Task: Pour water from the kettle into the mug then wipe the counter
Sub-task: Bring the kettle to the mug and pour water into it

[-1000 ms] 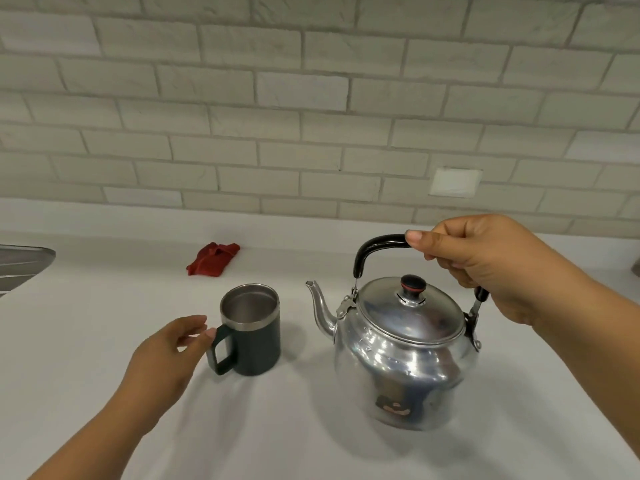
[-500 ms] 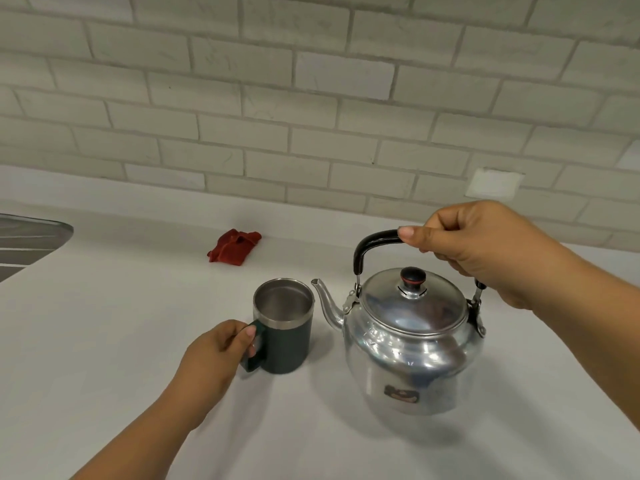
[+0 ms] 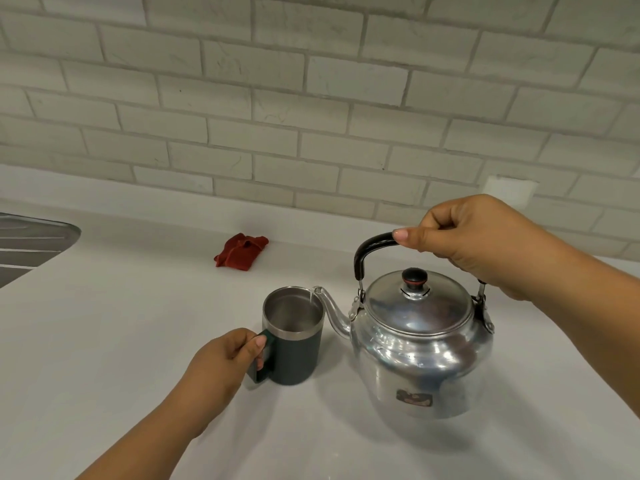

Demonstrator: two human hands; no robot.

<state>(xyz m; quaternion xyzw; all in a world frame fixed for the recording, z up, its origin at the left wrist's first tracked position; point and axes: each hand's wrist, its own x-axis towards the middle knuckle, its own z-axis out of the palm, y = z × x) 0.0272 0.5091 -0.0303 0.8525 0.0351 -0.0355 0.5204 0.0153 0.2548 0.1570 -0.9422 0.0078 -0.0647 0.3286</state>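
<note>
A shiny metal kettle (image 3: 420,355) with a black handle and black lid knob hangs tilted above the white counter (image 3: 104,341). My right hand (image 3: 485,242) is closed around its handle. The spout reaches over the rim of a dark green mug (image 3: 294,355) with a steel interior, and a thin stream of water falls from the spout into it. The mug stands on the counter with my left hand (image 3: 225,358) gripping its handle. A crumpled red cloth (image 3: 241,251) lies near the wall behind the mug.
A steel sink drainboard (image 3: 31,247) shows at the left edge. A light brick wall (image 3: 311,98) runs along the back of the counter, with a white plate (image 3: 510,192) set into it at the right.
My left hand closed on the mug's handle. My right hand moved the kettle left and tipped it, bringing the spout over the mug's rim, and water now runs out.
</note>
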